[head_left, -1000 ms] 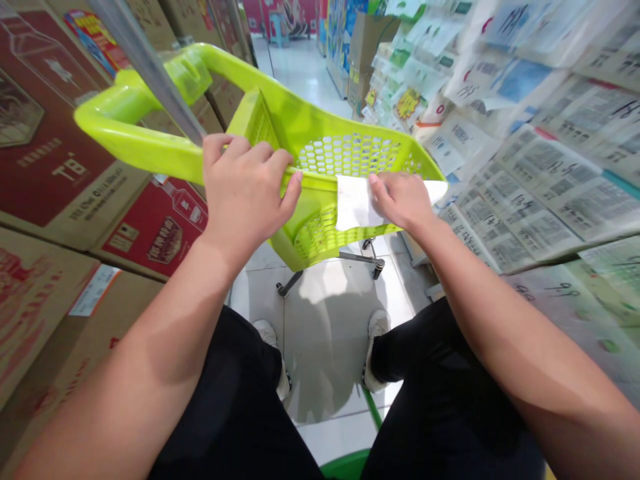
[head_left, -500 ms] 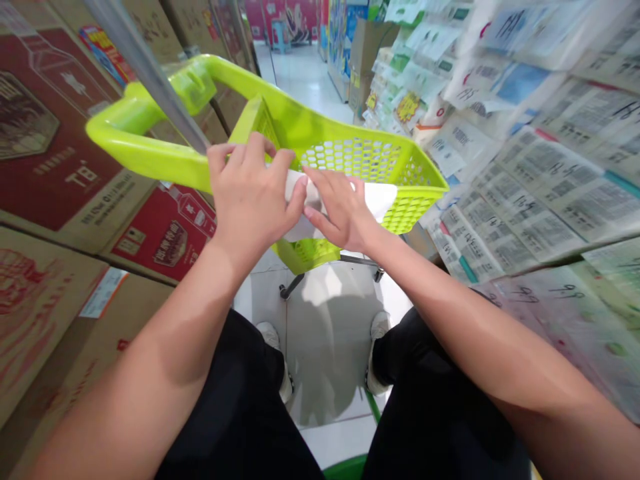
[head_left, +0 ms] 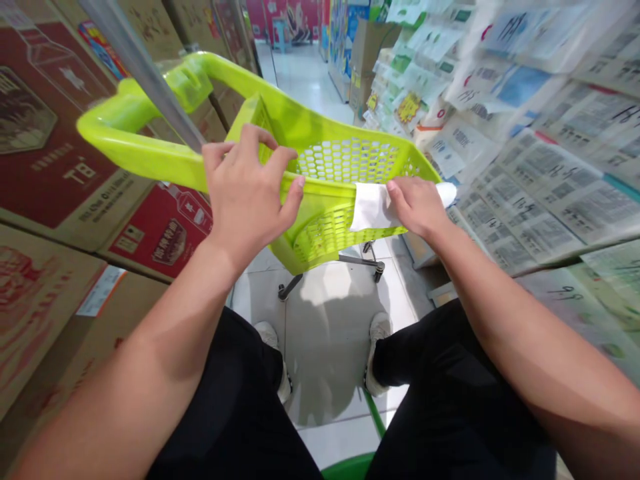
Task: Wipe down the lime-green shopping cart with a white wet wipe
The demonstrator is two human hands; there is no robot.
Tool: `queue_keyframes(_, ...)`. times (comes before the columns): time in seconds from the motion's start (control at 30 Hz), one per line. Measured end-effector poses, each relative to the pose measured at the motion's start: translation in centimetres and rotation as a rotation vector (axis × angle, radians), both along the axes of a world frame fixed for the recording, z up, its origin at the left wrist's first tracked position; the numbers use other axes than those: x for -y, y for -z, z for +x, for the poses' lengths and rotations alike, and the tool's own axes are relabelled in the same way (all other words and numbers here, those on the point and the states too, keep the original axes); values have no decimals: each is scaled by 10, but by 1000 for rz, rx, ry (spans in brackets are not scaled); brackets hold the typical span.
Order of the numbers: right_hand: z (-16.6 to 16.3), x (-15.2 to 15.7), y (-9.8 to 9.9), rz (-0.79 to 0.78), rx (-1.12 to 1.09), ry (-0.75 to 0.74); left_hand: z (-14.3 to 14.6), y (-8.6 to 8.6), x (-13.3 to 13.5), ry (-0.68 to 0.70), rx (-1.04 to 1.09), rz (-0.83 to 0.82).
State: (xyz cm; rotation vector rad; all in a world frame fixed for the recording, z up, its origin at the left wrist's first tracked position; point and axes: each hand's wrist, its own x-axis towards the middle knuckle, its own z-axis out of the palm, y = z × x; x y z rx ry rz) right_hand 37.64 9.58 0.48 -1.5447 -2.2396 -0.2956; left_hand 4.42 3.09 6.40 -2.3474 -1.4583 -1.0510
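A lime-green shopping cart with a perforated basket stands in front of me on dark wheeled legs. My left hand grips its near rim by the grey metal post, fingers curled over the edge and thumb held out to the side. Farther right, my right hand presses a white wipe around the same rim, close to the basket's far end. The fingers are folded over the top, with their tips partly hidden. Part of the wipe hangs down the outer wall of the basket.
Stacked cardboard cartons line the left side. Packaged goods with handwritten prices rise on the right. An open carton stands farther along the tiled aisle. Something green is low between my legs.
My right hand has slid right along the rim with the wipe, away from my left hand. My left hand stays almost in place on the rim. The cart has shifted slightly left in view.
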Motion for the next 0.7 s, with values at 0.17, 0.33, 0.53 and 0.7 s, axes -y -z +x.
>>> queue_keyframes(0.17,-63,11,-19,-47,-66,-150,14,-4,12,-71,-102,-21)
queue_keyframes(0.33,-112,16,-39,-134,-149,-280,17,-5,15,-173,-207,-56)
queue_keyframes(0.53,-96,10,-34,-131,-135,-276,7,-6,12,-224,-221,-95)
queue_keyframes(0.7,-57,2,-18,-66,-74,-134,2,-6,8,-192,-185,-86)
